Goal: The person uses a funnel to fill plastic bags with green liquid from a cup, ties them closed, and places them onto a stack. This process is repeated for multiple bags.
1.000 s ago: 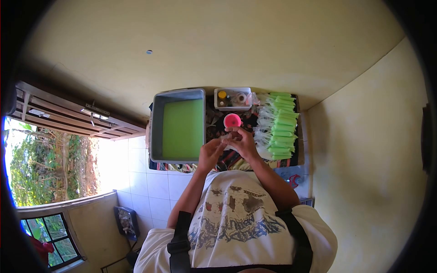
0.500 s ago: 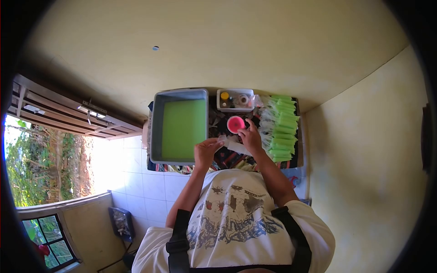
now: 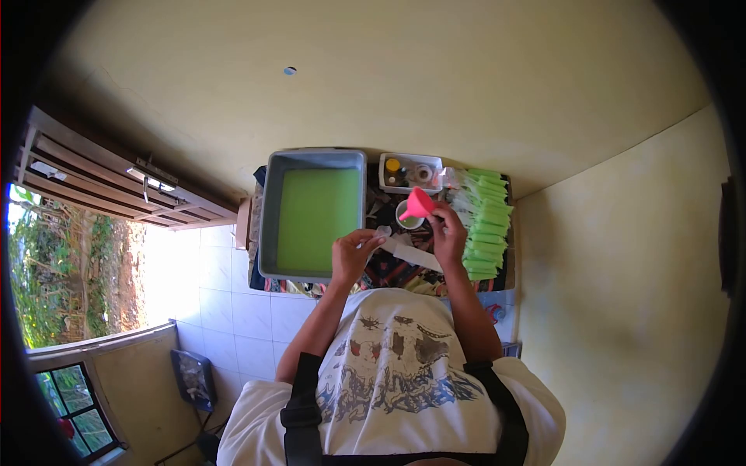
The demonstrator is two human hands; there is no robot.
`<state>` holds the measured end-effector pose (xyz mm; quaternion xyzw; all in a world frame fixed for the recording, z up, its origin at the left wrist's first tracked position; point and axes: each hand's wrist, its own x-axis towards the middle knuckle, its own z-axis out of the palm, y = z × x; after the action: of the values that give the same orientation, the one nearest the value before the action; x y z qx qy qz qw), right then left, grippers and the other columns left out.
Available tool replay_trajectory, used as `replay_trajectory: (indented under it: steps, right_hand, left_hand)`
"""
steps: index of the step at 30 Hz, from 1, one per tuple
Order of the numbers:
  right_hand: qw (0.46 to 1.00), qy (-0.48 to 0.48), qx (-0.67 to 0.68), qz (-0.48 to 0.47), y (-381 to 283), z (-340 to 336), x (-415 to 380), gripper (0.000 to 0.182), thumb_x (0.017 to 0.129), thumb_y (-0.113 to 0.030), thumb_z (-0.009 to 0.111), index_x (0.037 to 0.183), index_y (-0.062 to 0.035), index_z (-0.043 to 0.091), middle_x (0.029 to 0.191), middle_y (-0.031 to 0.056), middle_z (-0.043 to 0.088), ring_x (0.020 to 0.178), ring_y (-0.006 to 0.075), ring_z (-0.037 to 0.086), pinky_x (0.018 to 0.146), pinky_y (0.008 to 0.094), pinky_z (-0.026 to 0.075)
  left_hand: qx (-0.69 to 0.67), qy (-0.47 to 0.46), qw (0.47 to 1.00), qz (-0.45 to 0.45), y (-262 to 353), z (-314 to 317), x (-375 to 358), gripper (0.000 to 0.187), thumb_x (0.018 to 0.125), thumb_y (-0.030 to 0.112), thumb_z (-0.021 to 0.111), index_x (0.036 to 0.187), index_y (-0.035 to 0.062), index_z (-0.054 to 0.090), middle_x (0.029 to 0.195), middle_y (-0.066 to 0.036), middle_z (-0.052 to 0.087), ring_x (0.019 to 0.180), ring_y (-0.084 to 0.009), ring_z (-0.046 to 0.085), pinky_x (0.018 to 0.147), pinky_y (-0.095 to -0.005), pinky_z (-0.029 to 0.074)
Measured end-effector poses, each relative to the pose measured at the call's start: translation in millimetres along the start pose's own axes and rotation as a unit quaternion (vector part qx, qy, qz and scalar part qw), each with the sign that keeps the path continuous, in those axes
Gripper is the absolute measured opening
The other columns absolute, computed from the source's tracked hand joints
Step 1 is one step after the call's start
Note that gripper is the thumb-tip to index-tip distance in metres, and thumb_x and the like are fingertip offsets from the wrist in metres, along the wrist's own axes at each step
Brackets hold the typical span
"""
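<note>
Head view, right hand [image 3: 449, 231] clamped on pink funnel [image 3: 418, 204], left hand [image 3: 351, 256] pinching clear bag [image 3: 404, 248].

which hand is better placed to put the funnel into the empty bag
Right. The right hand already holds the pink funnel, lifted above the small cup. The left hand pinches the mouth of the clear bag, so it likely just steadies the opening.

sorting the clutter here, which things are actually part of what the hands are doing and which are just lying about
In use:
- pink funnel, lifted in the right hand
- clear empty bag, held by the left hand
- cup below the funnel
- grey tub of green liquid
- row of filled green bags

Lying about:
- small white tray of bottles
- patterned cloth
</note>
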<state>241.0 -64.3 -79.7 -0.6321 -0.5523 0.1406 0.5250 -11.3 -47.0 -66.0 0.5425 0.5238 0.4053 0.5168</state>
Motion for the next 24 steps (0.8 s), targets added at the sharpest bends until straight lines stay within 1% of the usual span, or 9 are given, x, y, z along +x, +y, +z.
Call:
replay_trajectory:
  steps: [3, 4, 7, 8, 14, 16, 19, 22, 24]
  right_hand:
    - [0.998, 0.021, 0.058, -0.016, -36.4, -18.7, 9.3, 0.014, 0.099, -0.004, 0.077, 0.111, -0.0014, 0.071, 0.12, 0.0142, 0.078, 0.086, 0.0203, 0.071, 0.077, 0.0327, 0.058]
    - [0.997, 0.013, 0.069, -0.018, -55.6, -25.1, 12.9, 0.014, 0.098, -0.003, 0.078, 0.109, -0.0022, 0.072, 0.12, 0.0139, 0.079, 0.092, 0.0212, 0.074, 0.082, 0.0329, 0.059]
    - [0.991, 0.018, 0.047, -0.126, -113.0, -30.9, 25.3, 0.013, 0.097, -0.001, 0.078, 0.108, -0.0019, 0.071, 0.121, 0.0139, 0.079, 0.1, 0.0228, 0.076, 0.086, 0.0338, 0.06]
    - [0.994, -0.014, 0.05, -0.094, -124.9, -32.5, 22.9, 0.011, 0.097, 0.002, 0.076, 0.107, 0.0007, 0.071, 0.122, 0.0181, 0.078, 0.117, 0.0287, 0.074, 0.103, 0.0387, 0.056]
    - [0.987, -0.028, 0.057, -0.146, -140.6, -23.6, 20.8, 0.017, 0.092, 0.005, 0.079, 0.106, -0.0012, 0.071, 0.121, 0.018, 0.078, 0.119, 0.0323, 0.074, 0.102, 0.0413, 0.058]
    - [0.983, -0.041, 0.032, -0.174, -139.7, -23.2, 21.3, 0.021, 0.088, 0.003, 0.082, 0.106, -0.0047, 0.074, 0.118, 0.0143, 0.077, 0.117, 0.0322, 0.074, 0.096, 0.0413, 0.06]
    - [0.979, -0.077, 0.007, -0.191, -145.1, -22.4, 19.8, 0.023, 0.086, 0.004, 0.082, 0.107, -0.0059, 0.075, 0.116, 0.0132, 0.078, 0.117, 0.0334, 0.074, 0.097, 0.0422, 0.06]
    - [0.973, -0.102, -0.029, -0.204, -151.4, -22.9, 20.5, 0.024, 0.085, 0.002, 0.083, 0.107, -0.0073, 0.077, 0.114, 0.0103, 0.078, 0.115, 0.0326, 0.073, 0.097, 0.0421, 0.059]
    - [0.97, -0.114, -0.053, -0.209, -152.7, -20.2, 20.0, 0.022, 0.087, -0.005, 0.083, 0.107, -0.0098, 0.079, 0.113, 0.0067, 0.077, 0.114, 0.0302, 0.072, 0.096, 0.0421, 0.057]
  left_hand:
    - [0.011, -0.007, 1.0, 0.012, 19.7, -6.6, 1.7, 0.023, 0.091, 0.019, 0.09, 0.102, 0.0008, 0.084, 0.086, -0.006, 0.081, 0.076, -0.0075, 0.07, 0.071, -0.026, 0.056]
    - [0.011, -0.012, 1.0, 0.017, 22.3, -7.0, 2.2, 0.022, 0.091, 0.019, 0.09, 0.102, 0.0008, 0.084, 0.087, -0.005, 0.081, 0.076, -0.0072, 0.07, 0.069, -0.0257, 0.056]
    - [-0.04, -0.034, 0.999, 0.007, 22.3, -6.5, 6.8, 0.02, 0.091, 0.017, 0.089, 0.102, 0.0012, 0.084, 0.087, -0.004, 0.08, 0.074, -0.0061, 0.069, 0.064, -0.0244, 0.055]
    - [-0.043, -0.035, 0.998, 0.015, 24.1, -7.1, 7.6, 0.02, 0.092, 0.017, 0.089, 0.102, 0.0012, 0.084, 0.087, -0.003, 0.08, 0.073, -0.0058, 0.068, 0.062, -0.0239, 0.054]
    - [-0.032, -0.039, 0.999, 0.015, 43.8, -12.9, 6.2, 0.02, 0.092, 0.016, 0.089, 0.101, 0.0003, 0.083, 0.087, -0.002, 0.079, 0.071, -0.0058, 0.068, 0.06, -0.0232, 0.053]
    - [-0.018, -0.04, 0.999, -0.001, 46.3, -15.2, 4.3, 0.02, 0.092, 0.016, 0.089, 0.101, 0.0002, 0.083, 0.087, -0.003, 0.079, 0.071, -0.0063, 0.068, 0.061, -0.0236, 0.054]
    - [-0.033, -0.029, 0.997, 0.06, 34.4, -14.5, 4.4, 0.02, 0.09, 0.015, 0.09, 0.101, -0.0001, 0.082, 0.089, -0.003, 0.08, 0.074, -0.0075, 0.069, 0.066, -0.0261, 0.056]
    - [-0.013, -0.041, 0.998, 0.039, 45.4, -16.8, -2.0, 0.021, 0.088, 0.012, 0.09, 0.104, 0.0005, 0.082, 0.093, -0.006, 0.081, 0.078, -0.0117, 0.073, 0.074, -0.0295, 0.058]
    - [0.041, -0.01, 0.988, 0.146, 49.6, -16.4, -2.8, 0.024, 0.087, 0.01, 0.09, 0.108, 0.0009, 0.082, 0.094, -0.009, 0.082, 0.082, -0.016, 0.076, 0.08, -0.0314, 0.059]
